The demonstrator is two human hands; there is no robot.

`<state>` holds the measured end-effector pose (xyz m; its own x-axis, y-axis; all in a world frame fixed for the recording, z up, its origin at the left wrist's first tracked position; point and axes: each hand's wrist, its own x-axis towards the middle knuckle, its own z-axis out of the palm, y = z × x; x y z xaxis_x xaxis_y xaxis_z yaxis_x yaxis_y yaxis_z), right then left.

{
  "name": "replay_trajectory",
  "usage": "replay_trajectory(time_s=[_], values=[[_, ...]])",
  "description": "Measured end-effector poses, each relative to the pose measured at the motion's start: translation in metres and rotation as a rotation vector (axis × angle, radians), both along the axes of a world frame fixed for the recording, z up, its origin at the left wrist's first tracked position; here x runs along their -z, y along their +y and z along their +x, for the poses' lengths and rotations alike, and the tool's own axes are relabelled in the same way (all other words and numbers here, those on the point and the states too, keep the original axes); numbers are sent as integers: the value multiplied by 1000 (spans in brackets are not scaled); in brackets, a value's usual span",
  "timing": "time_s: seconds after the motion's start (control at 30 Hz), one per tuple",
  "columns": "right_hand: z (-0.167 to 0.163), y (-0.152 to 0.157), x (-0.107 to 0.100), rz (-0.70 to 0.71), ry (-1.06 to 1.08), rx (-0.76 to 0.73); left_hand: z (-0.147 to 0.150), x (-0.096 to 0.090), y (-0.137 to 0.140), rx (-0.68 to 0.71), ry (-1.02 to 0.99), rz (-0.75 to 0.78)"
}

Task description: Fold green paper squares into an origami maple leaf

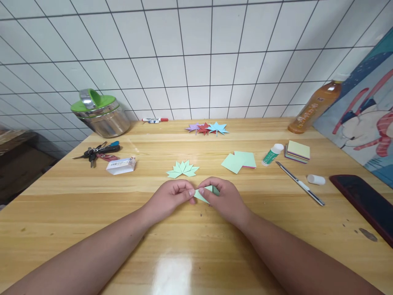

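A small piece of folded light green paper (pixel 202 194) is held between my two hands, just above the middle of the table. My left hand (pixel 173 197) pinches its left corner between thumb and fingers. With thumb on top and fingers behind, my right hand (pixel 225 198) grips its right part and hides some of it. Just beyond my left hand lies a fan-shaped light green paper leaf (pixel 183 169) made of pointed folded pieces. Loose square green paper sheets (pixel 233 162) rest beyond my right hand, overlapping one another.
Finished paper maple leaves (pixel 206 128) and a marker (pixel 155 120) lie by the tiled wall. Rightward are a glue stick (pixel 272 155), its cap (pixel 316 179), a utility knife (pixel 300 183), a paper stack (pixel 297 151), a phone (pixel 362 200) and a bottle (pixel 316 107). Keys (pixel 98 153) and a steel pot (pixel 104 119) stand left.
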<state>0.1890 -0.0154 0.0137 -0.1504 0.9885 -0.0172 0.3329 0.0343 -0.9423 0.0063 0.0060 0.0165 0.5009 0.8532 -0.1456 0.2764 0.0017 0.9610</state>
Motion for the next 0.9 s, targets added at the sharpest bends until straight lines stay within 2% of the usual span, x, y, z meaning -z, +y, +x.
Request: replay_trajectory(time_s=[0.2, 0.43, 0.77, 0.9], values=[[0, 0, 0, 13, -4, -13, -1, 4, 0, -23, 22, 3], [0, 0, -3, -15, -15, 11, 3, 5, -8, -91, 101, 137], [2, 2, 1, 0, -20, -10, -2, 4, -4, -2, 131, 76], [2, 2, 1, 8, -25, -16, -1, 2, -3, -17, 131, 145]])
